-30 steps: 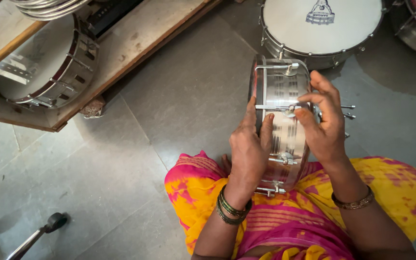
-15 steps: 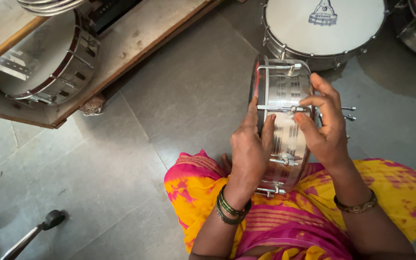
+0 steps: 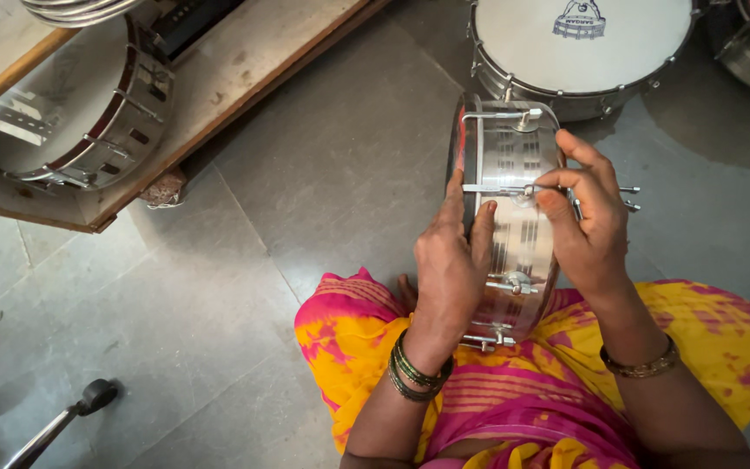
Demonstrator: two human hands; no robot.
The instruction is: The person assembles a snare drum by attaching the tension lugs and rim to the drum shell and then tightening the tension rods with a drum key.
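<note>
A shiny steel snare drum shell (image 3: 514, 247) stands on edge in my lap, its metal side facing up with several tension rods along it. My left hand (image 3: 450, 260) lies flat against the drum's left rim and side, fingers pointing away from me, steadying it. My right hand (image 3: 585, 217) is curled over the right side, with thumb and fingers pinched on a tension rod (image 3: 501, 188) that runs across the shell. Both wrists wear bangles.
A finished drum with a white head (image 3: 579, 43) lies on the grey tiled floor just beyond. Another drum (image 3: 67, 113) rests on a low wooden shelf (image 3: 219, 78) at the upper left. A black-tipped metal stand (image 3: 62, 421) pokes in at the lower left.
My right thumb and fingers have shifted slightly on the tension rod; the drum and my left hand stay where they were.
</note>
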